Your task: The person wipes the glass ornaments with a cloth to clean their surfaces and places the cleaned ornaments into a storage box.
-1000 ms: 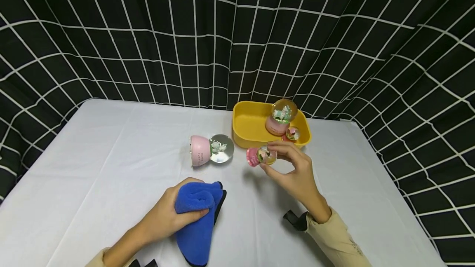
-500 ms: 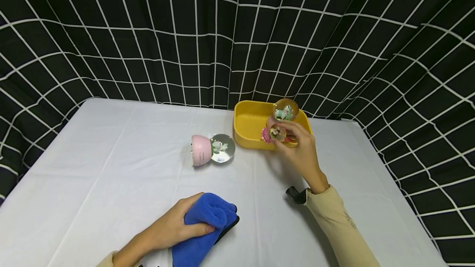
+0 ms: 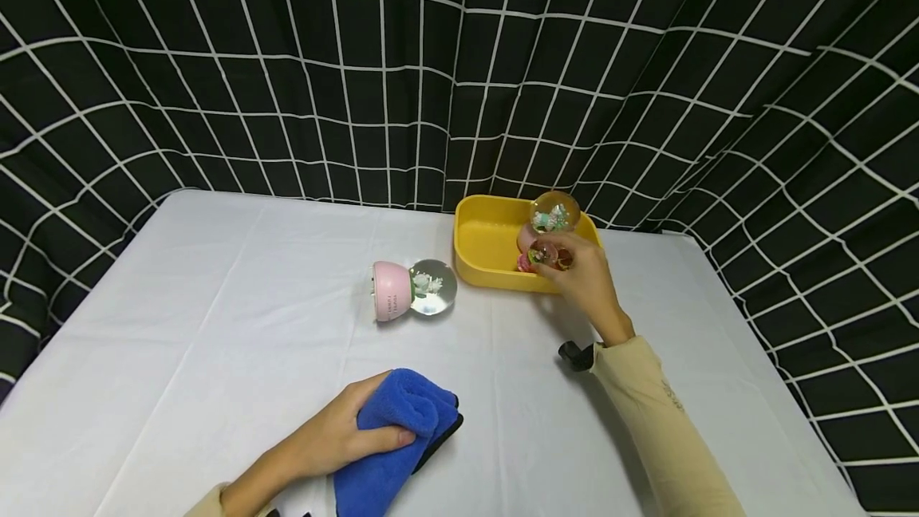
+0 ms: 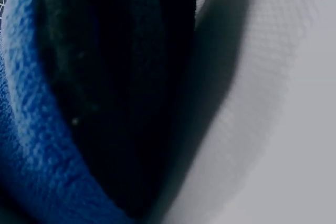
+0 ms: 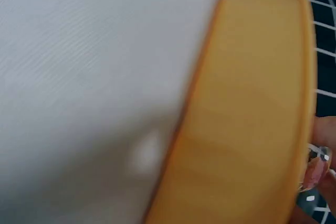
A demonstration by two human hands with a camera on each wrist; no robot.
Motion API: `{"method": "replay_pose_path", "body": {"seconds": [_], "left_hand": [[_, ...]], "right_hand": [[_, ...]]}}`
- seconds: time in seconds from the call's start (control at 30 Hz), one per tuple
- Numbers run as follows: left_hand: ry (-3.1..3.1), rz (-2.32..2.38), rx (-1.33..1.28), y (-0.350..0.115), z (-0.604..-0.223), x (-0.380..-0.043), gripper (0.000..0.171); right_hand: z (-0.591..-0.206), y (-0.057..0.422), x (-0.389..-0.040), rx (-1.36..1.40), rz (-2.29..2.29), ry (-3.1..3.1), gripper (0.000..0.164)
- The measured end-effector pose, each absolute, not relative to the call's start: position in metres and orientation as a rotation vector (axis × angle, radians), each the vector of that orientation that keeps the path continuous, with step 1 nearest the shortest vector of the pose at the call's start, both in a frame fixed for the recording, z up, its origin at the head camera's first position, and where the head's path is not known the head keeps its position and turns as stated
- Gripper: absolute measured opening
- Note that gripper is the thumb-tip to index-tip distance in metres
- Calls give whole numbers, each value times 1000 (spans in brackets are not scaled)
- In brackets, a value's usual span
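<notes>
My right hand [image 3: 587, 282] pinches a small snow globe [image 3: 538, 255] with a pink base, tipped on its side, inside the front right of the yellow tub [image 3: 495, 279]. Its globe end shows between thumb and finger past the tub's wall in the right wrist view. Behind it in the tub stands a bigger snow globe [image 3: 554, 214] with a pink base, partly covered by my fingers. My left hand [image 3: 345, 436] grips a folded blue cloth [image 3: 402, 413] with black edging near the table's front. That cloth [image 4: 31, 129] fills the left side of the left wrist view.
A large snow globe [image 3: 412, 291] with a pink base lies on its side on the white table [image 3: 237, 325], left of the tub. A black curtain [image 3: 287, 86] with a white grid hangs behind the table and along its sides.
My right hand has carried the small snow globe from in front of the tub up and over its rim, then lowered it inside. My left hand has shifted slightly right and nearer with the cloth.
</notes>
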State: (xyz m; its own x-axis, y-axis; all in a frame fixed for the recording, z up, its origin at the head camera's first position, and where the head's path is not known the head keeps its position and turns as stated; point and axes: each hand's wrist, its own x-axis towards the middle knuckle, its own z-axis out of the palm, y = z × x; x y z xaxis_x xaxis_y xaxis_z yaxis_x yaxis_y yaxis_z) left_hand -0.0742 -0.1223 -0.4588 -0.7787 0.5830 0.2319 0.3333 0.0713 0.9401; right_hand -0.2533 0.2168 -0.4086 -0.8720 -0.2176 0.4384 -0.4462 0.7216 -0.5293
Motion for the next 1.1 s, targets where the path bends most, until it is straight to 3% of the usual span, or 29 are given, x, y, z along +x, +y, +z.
{"method": "replay_pose_path", "body": {"seconds": [0.57,1.1], "left_hand": [[2181,1839,770,-125,-453,-75,34],[2341,1982,623,-131,-447,-78,33]], "right_hand": [[-410,224,-270,439,984,-2863,39],[-410,217,-265,453,1030,-2893,35]]}}
